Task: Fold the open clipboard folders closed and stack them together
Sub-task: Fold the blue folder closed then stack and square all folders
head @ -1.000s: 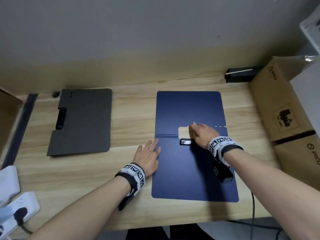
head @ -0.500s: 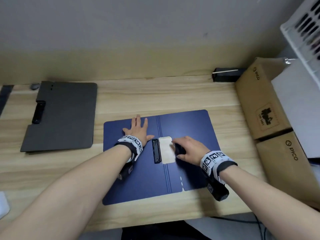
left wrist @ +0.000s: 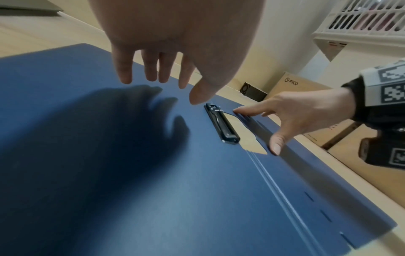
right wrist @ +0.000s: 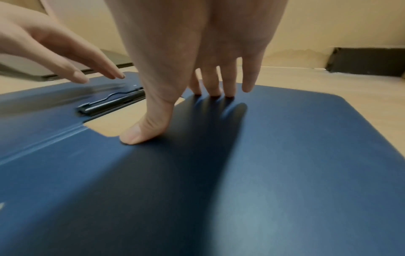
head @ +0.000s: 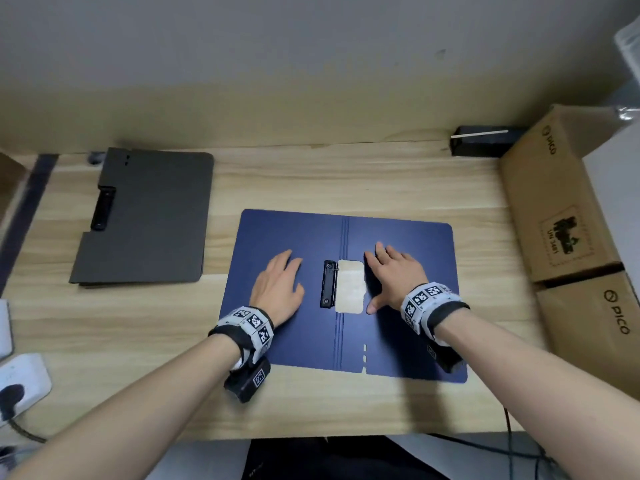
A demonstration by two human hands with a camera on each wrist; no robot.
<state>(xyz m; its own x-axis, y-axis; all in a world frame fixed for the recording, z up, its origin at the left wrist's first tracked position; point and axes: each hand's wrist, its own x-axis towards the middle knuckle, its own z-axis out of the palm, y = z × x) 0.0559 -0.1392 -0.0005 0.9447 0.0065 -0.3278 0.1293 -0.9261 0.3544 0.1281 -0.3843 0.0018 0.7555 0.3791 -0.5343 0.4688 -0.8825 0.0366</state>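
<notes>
Pale wooden desk [head: 311, 174] carries the blue folder [head: 408, 341], lying open and flat at its middle, black clip [head: 329, 284] beside the spine. It looks thin, stiff and smooth, likely light; lifting an outer edge should fold it. Left hand [head: 277, 289] hovers flat-fingered left of the clip; right hand [head: 394, 277] presses spread fingers right of it, gripping nothing. Grey folder [head: 149, 220], closed, lies well left.

Left hand [head: 277, 289] and right hand [head: 393, 275] extended forward, palms down, fingers straight.
</notes>
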